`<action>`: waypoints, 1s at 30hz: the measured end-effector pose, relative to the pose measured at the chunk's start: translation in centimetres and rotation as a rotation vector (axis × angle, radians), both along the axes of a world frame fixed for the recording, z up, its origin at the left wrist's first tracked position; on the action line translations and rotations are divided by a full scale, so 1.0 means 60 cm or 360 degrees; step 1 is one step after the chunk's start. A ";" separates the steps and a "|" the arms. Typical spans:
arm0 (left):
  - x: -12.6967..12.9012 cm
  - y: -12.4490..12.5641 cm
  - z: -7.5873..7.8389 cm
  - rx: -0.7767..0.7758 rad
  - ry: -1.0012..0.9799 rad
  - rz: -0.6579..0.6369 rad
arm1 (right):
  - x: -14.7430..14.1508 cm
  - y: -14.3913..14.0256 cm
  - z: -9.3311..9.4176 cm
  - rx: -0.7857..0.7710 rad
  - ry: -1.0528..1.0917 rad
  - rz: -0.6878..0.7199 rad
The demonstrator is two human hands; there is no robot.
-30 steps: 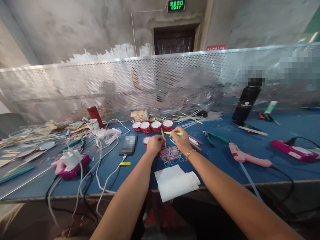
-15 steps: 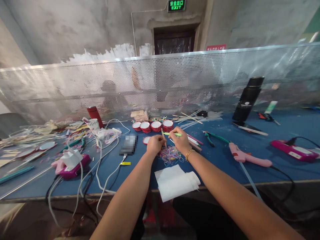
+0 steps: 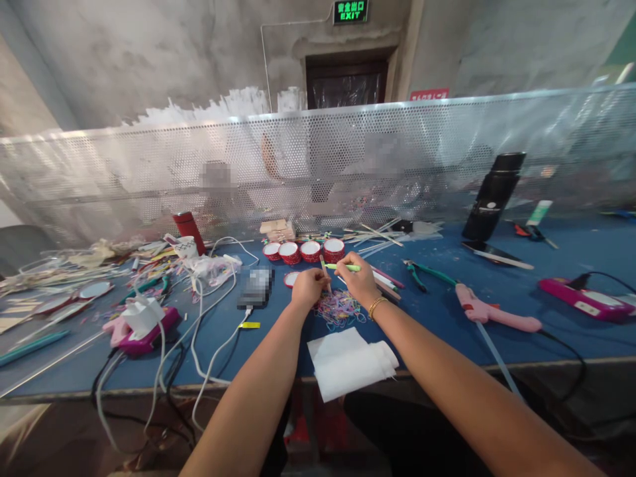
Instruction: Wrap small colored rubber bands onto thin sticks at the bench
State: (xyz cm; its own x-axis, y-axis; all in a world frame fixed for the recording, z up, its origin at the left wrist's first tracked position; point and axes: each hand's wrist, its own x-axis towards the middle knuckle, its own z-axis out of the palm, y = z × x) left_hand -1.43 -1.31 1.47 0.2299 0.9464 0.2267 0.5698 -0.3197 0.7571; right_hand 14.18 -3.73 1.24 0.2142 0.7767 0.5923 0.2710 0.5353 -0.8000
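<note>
My left hand [image 3: 309, 286] is closed on a flat wooden craft stick [image 3: 323, 266], which stands up at a tilt from the fingers. Pinched in my right hand [image 3: 358, 277] is a light green marker pen [image 3: 342, 266], its front end against or very near the top part of the stick; contact is too small to tell. Below both hands lies a heap of coloured rubber bands [image 3: 340, 309]. Several round red tins with white tops [image 3: 311, 250] stand in a row just beyond the hands. A further white-topped disc [image 3: 291, 279] is partly covered by my left hand.
On the right lie a pink glue gun [image 3: 491, 314], green-handled pliers [image 3: 422, 270] and a black bottle [image 3: 491, 199]. A white cloth [image 3: 352, 363] lies at the front edge. White cables [image 3: 199, 331], a phone [image 3: 256, 287] and a purple power strip [image 3: 149, 331] occupy the left.
</note>
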 end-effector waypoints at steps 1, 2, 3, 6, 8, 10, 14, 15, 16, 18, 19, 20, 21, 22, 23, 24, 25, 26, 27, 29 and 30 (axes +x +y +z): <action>0.000 0.000 0.001 0.0001 0.0008 0.0004 | 0.001 0.000 0.000 -0.0001 -0.0009 -0.0025; 0.000 0.000 0.001 0.0003 0.0014 0.0005 | 0.001 0.000 0.001 0.0001 -0.0016 -0.0052; 0.000 0.000 0.001 0.0005 0.0015 0.0004 | 0.002 0.000 0.001 0.0004 -0.0017 -0.0070; 0.000 0.002 -0.001 0.0003 0.0002 -0.0005 | 0.002 -0.001 0.001 0.0021 0.0003 -0.0043; -0.001 0.003 -0.002 0.0006 -0.0002 -0.0011 | 0.000 0.000 0.000 0.0035 0.0014 0.0010; -0.001 0.003 -0.003 0.0020 0.0002 -0.0017 | 0.000 0.001 -0.001 0.0038 -0.0001 0.0029; -0.001 0.002 -0.002 0.0022 0.0003 -0.0007 | 0.003 0.002 -0.001 0.0004 -0.0035 -0.0068; -0.001 0.002 -0.002 0.0014 0.0004 -0.0004 | 0.003 0.002 -0.001 0.0007 -0.0032 -0.0083; -0.001 0.002 -0.002 0.0006 0.0006 -0.0002 | 0.004 0.001 0.000 0.0018 -0.0028 -0.0081; -0.001 0.002 -0.002 0.0001 0.0008 -0.0005 | 0.002 -0.001 0.001 0.0045 -0.0026 -0.0041; -0.001 0.003 -0.003 0.0007 0.0011 -0.0011 | 0.002 -0.001 0.001 0.0052 -0.0029 -0.0019; -0.001 0.004 -0.003 0.0020 0.0014 -0.0017 | 0.001 -0.001 0.000 0.0050 -0.0033 -0.0003; -0.002 0.005 -0.004 0.0033 0.0017 -0.0021 | 0.000 -0.001 0.000 0.0042 -0.0036 0.0007; -0.002 0.005 -0.004 0.0043 0.0021 -0.0021 | 0.000 0.000 -0.001 0.0030 -0.0036 0.0007; -0.002 0.005 -0.004 0.0046 0.0023 -0.0017 | 0.001 0.001 -0.002 0.0021 -0.0033 -0.0003; -0.001 0.005 -0.004 0.0042 0.0024 -0.0009 | 0.002 0.002 -0.003 0.0016 -0.0030 -0.0017; -0.001 0.004 -0.004 0.0036 0.0021 -0.0002 | 0.002 0.003 -0.004 0.0016 -0.0026 -0.0031; -0.001 0.003 -0.003 0.0030 0.0018 0.0001 | 0.003 0.003 -0.004 0.0021 -0.0020 -0.0041; 0.000 0.002 -0.003 0.0025 0.0012 0.0002 | 0.003 0.003 -0.004 0.0026 -0.0016 -0.0041; 0.000 0.001 -0.002 0.0023 0.0000 -0.0006 | 0.003 0.002 -0.004 0.0031 -0.0010 -0.0010; 0.000 0.001 -0.002 0.0026 -0.0004 -0.0014 | 0.003 0.002 -0.003 0.0032 -0.0012 0.0011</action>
